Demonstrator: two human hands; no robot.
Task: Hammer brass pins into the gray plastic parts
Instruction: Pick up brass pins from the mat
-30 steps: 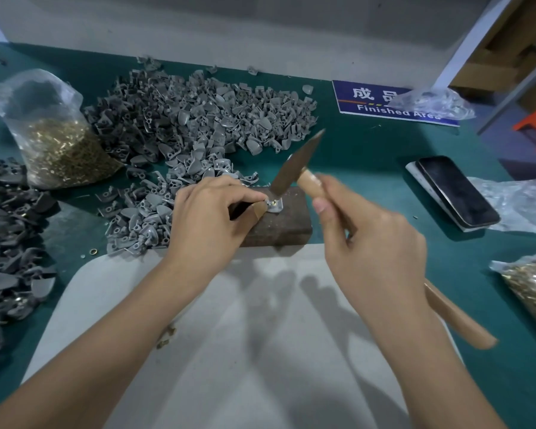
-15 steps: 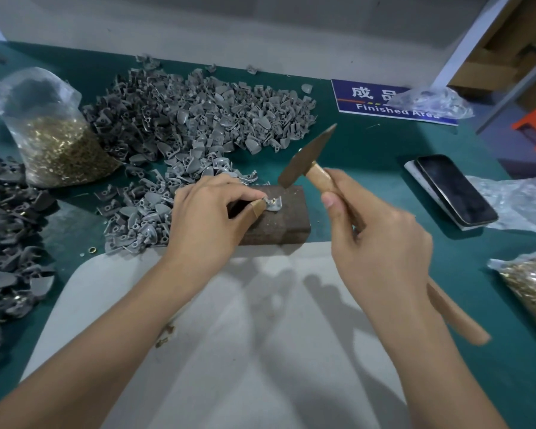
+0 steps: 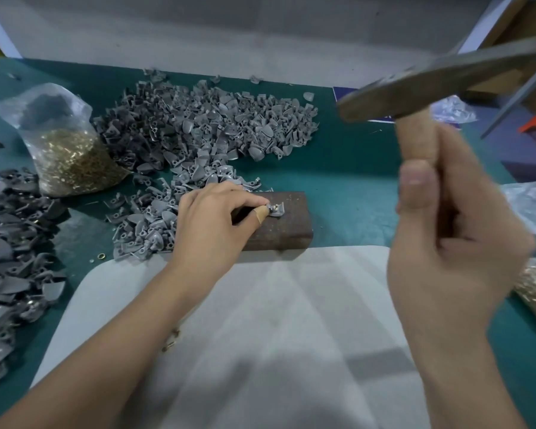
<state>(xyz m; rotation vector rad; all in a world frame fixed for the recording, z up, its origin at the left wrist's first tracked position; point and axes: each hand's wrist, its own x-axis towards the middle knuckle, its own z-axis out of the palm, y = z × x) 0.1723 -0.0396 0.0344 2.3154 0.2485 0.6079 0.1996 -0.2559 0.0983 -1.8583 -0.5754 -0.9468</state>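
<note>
The right hand (image 3: 452, 258), fist tight on the hammer (image 3: 440, 78), has swung it up high while the left hand (image 3: 212, 226) pinches the gray part (image 3: 276, 210) on the block (image 3: 287, 226), so a blow looks imminent.

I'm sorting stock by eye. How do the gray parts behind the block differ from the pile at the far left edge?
The gray parts pile behind the block looks lighter gray; the far-left pile looks darker. The pile behind spreads wide across the green mat; the far-left pile runs down the table edge, cut off by the frame. Both are loose heaps of similar curved plastic pieces.
</note>
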